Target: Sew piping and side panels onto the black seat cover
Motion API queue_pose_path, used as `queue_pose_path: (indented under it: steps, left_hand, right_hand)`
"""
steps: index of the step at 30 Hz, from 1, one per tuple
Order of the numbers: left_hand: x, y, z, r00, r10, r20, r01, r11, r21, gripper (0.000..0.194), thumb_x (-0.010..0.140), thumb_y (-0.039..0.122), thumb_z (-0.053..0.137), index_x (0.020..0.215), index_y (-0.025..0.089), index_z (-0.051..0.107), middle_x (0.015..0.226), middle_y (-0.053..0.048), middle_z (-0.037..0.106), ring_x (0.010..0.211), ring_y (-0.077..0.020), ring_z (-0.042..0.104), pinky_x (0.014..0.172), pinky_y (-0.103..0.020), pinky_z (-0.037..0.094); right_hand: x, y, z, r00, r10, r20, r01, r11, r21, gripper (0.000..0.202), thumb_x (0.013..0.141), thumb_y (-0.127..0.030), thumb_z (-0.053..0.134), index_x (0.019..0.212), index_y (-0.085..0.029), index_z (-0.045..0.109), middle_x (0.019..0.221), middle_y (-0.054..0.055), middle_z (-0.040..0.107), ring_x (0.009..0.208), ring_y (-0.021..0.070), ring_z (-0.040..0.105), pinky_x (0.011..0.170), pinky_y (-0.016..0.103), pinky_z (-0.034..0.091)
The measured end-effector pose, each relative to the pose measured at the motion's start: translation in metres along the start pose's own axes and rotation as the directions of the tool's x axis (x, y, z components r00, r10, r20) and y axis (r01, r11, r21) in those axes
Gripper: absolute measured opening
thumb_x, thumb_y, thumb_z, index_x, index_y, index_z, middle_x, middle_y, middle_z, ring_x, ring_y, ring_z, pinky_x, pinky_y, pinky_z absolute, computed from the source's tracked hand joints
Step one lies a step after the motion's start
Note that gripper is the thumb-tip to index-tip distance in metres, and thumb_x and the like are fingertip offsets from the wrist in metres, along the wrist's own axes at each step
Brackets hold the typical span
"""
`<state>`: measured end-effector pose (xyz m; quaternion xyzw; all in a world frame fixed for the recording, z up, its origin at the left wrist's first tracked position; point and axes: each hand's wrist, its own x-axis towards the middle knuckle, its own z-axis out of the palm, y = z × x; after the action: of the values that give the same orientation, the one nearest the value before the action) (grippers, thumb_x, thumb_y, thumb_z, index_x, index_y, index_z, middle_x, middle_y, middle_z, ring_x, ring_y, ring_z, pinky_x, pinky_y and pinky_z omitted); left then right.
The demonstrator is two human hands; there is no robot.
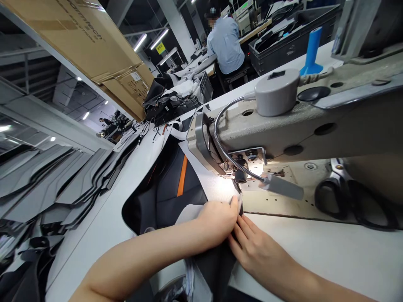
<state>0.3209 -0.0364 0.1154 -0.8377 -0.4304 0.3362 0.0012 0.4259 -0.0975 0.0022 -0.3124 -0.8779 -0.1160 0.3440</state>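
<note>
A dark seat cover (166,184) with an orange stripe lies on the white table, left of the sewing machine (267,130). Its pale fabric lining (217,184) runs under the lit presser foot (241,174). My left hand (218,220) is closed on the pale fabric just in front of the foot, its index finger pressed down near the edge. Close against it, my right hand (255,247) grips the dark edge of the cover with its fingers together; the thumb is hidden. More of the cover hangs over the table's front edge below my hands.
Black-handled scissors (343,184) lie on the machine bed at right. A lamp (283,186) on a flexible neck hangs before the needle area. Stacked grey panels (72,176) stand at left, cardboard boxes (94,46) above. A person (225,44) sits farther back beside a dark crate (283,48).
</note>
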Motion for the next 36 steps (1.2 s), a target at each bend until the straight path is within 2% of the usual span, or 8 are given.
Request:
queue_pose_path:
  steps: [4,15,18,21,26,29,33,36]
  left_hand:
    - [0.006,0.007,0.012,0.999,-0.037,0.037,0.038,0.999,-0.007,0.055,0.09,0.012,0.039,0.143,0.006,0.026,0.088,-0.01,0.067,0.071,-0.0248,0.065,0.055,-0.033,0.05]
    - [0.016,0.004,0.005,0.999,-0.045,0.019,0.046,0.998,-0.052,0.049,0.09,0.008,0.034,0.139,0.005,0.033,0.092,-0.015,0.066,0.079,-0.0245,0.064,0.061,-0.033,0.049]
    - [0.0,-0.008,0.002,0.99,0.002,-0.138,-0.02,0.992,-0.127,0.035,0.088,0.017,0.044,0.122,0.011,0.05,0.1,-0.011,0.063,0.088,-0.025,0.06,0.07,-0.034,0.05]
    - [-0.033,-0.026,0.005,0.958,-0.062,-0.28,-0.005,0.973,-0.232,0.046,0.084,0.028,0.054,0.127,0.015,0.044,0.117,-0.011,0.055,0.105,-0.0265,0.053,0.084,-0.037,0.048]
    - [-0.087,-0.044,0.033,0.951,-0.155,-0.267,0.022,0.897,-0.442,0.068,0.081,0.022,0.057,0.141,0.017,0.025,0.136,-0.011,0.045,0.123,-0.0231,0.041,0.101,-0.038,0.037]
    - [-0.1,-0.045,0.047,0.932,-0.237,-0.275,0.035,0.812,-0.582,0.072,0.082,0.031,0.06,0.143,0.017,0.023,0.138,-0.012,0.043,0.125,-0.024,0.04,0.102,-0.04,0.036]
    - [-0.1,-0.046,0.055,0.885,-0.368,-0.285,0.057,0.693,-0.719,0.071,0.079,0.035,0.063,0.14,0.016,0.031,0.12,-0.011,0.055,0.11,-0.0242,0.052,0.092,-0.036,0.044]
    - [-0.103,-0.042,0.066,0.894,-0.369,-0.254,0.035,0.622,-0.782,0.059,0.081,0.036,0.062,0.133,0.02,0.04,0.098,-0.005,0.061,0.095,-0.0221,0.058,0.081,-0.032,0.047]
  right_hand:
    - [0.0,-0.004,-0.002,0.999,0.022,0.04,-0.021,1.0,-0.018,0.04,0.064,-0.014,0.049,0.099,0.001,0.061,0.103,0.028,0.063,0.096,0.0364,0.061,0.086,0.045,0.048]
    - [0.001,0.012,0.005,0.998,0.03,0.049,-0.033,0.998,0.057,0.035,0.069,-0.009,0.047,0.1,-0.004,0.063,0.108,0.021,0.063,0.105,0.0311,0.057,0.093,0.042,0.046]
    - [-0.003,0.014,0.007,0.999,0.026,0.036,-0.03,0.995,0.099,0.034,0.074,-0.011,0.05,0.105,-0.004,0.062,0.112,0.02,0.062,0.108,0.0304,0.056,0.094,0.042,0.046]
    - [-0.006,0.015,0.008,0.999,0.042,0.013,-0.044,0.988,0.147,0.032,0.08,-0.012,0.048,0.109,-0.006,0.062,0.113,0.018,0.062,0.11,0.0292,0.055,0.1,0.046,0.04]
    - [-0.006,0.015,0.003,0.997,0.066,0.043,-0.074,0.977,0.201,0.037,0.091,-0.018,0.036,0.121,-0.01,0.055,0.118,0.012,0.061,0.114,0.0261,0.052,0.106,0.047,0.03]
    - [-0.006,0.019,0.002,0.999,-0.028,0.041,0.022,0.987,0.156,0.038,0.091,-0.016,0.034,0.122,-0.008,0.053,0.12,0.013,0.059,0.113,0.0256,0.053,0.104,0.045,0.031]
    - [-0.01,0.026,0.004,0.989,-0.137,0.048,0.131,0.984,0.121,0.042,0.089,-0.018,0.037,0.126,-0.002,0.048,0.123,0.017,0.056,0.113,0.0273,0.052,0.102,0.043,0.033]
    - [-0.014,0.027,0.005,0.99,-0.113,0.079,0.102,0.987,0.127,0.048,0.088,-0.019,0.036,0.134,-0.004,0.04,0.122,0.015,0.056,0.112,0.0269,0.052,0.099,0.042,0.038]
